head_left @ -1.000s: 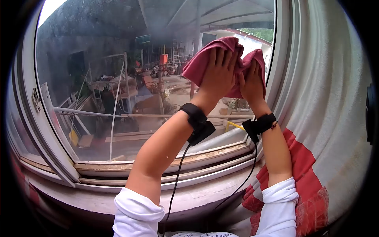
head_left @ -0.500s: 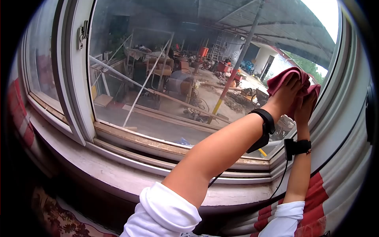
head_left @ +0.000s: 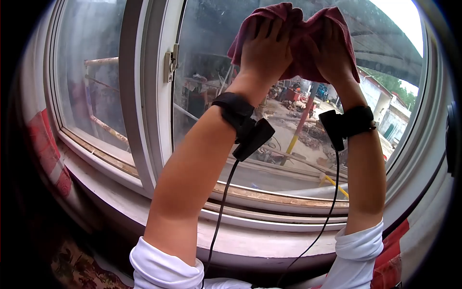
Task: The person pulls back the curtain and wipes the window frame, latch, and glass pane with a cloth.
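A dark red cloth [head_left: 301, 45] is spread against the upper part of the window glass [head_left: 288, 168]. My left hand [head_left: 264, 55] presses on its left half, fingers extended upward over the fabric. On the right half, my right hand [head_left: 334, 55] holds the cloth to the pane in the same way, its thumb angled toward the middle. The cloth bunches a little between the hands, and its top edge folds near the fingertips. Both wrists carry black straps with a dark device, the left device [head_left: 255, 139] and the right device [head_left: 332, 127], each trailing a cable.
A window latch [head_left: 171, 62] sits on the white sash frame to the left. Below runs a pale sill [head_left: 269, 236] with a worn track. Red and white curtains [head_left: 45, 144] hang at both sides. Beyond the glass is a cluttered yard with poles.
Both hands and the cloth have moved left and up across the pane, from its right edge. The cloth is now spread wider, and the hands are farther apart. The view has shifted left.
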`<action>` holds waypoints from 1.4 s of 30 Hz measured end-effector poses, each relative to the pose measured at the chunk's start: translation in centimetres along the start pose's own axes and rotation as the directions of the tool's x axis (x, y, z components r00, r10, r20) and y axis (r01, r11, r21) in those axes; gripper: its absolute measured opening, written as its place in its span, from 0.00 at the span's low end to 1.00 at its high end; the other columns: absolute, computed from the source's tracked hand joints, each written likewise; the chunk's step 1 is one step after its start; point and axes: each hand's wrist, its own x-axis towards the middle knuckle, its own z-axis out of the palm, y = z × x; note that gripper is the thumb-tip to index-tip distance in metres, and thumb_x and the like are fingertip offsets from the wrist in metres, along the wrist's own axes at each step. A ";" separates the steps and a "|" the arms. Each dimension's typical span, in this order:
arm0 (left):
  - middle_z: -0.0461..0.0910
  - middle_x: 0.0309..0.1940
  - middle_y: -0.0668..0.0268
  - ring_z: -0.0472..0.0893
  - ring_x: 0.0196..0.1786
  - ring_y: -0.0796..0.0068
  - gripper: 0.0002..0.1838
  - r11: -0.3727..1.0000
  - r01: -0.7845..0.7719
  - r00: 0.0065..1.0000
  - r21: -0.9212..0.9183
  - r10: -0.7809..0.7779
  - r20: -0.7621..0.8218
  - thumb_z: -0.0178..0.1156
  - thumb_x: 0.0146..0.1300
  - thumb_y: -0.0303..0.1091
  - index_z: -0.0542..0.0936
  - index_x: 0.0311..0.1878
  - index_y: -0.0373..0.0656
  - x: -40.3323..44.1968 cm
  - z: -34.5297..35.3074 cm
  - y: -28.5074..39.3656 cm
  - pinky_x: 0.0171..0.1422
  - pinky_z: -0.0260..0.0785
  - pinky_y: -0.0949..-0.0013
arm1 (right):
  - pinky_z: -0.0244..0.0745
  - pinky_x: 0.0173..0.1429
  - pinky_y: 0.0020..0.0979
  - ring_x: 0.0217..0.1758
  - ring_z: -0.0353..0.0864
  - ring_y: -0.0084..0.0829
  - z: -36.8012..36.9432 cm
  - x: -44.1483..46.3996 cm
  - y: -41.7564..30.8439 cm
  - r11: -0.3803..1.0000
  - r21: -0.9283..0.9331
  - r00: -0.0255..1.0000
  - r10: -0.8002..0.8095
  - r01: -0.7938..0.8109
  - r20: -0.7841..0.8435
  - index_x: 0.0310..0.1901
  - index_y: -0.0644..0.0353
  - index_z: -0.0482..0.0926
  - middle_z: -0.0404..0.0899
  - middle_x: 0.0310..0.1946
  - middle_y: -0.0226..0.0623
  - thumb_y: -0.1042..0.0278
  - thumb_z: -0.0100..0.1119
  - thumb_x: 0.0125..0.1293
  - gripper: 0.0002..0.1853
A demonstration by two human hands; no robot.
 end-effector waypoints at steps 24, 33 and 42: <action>0.56 0.54 0.42 0.58 0.55 0.40 0.31 0.998 0.056 0.766 -0.021 -0.029 0.642 0.56 0.43 0.38 0.65 0.54 0.40 -11.5 -9.4 2.8 0.58 0.50 0.44 | 0.67 0.47 0.39 0.46 0.70 0.48 -9.2 -8.1 -10.1 0.490 0.718 0.869 0.250 -0.495 0.428 0.56 0.61 0.56 0.65 0.49 0.50 0.58 0.54 0.53 0.31; 0.54 0.57 0.45 0.57 0.57 0.41 0.28 0.981 0.024 0.803 -0.194 0.097 0.589 0.52 0.47 0.39 0.66 0.56 0.45 -10.3 -2.5 14.8 0.60 0.47 0.47 | 0.65 0.52 0.37 0.52 0.67 0.44 -7.3 -21.0 -0.1 0.664 0.327 0.677 0.372 -0.672 0.635 0.59 0.63 0.52 0.64 0.53 0.50 0.51 0.44 0.59 0.32; 0.58 0.56 0.49 0.57 0.57 0.46 0.28 0.824 0.041 0.738 -0.565 0.356 0.573 0.54 0.47 0.41 0.67 0.53 0.40 -15.7 4.6 30.1 0.62 0.44 0.49 | 0.57 0.59 0.38 0.59 0.58 0.48 -8.4 -38.1 2.9 0.540 0.236 0.499 0.414 -0.808 0.761 0.59 0.67 0.51 0.57 0.55 0.55 0.55 0.49 0.55 0.35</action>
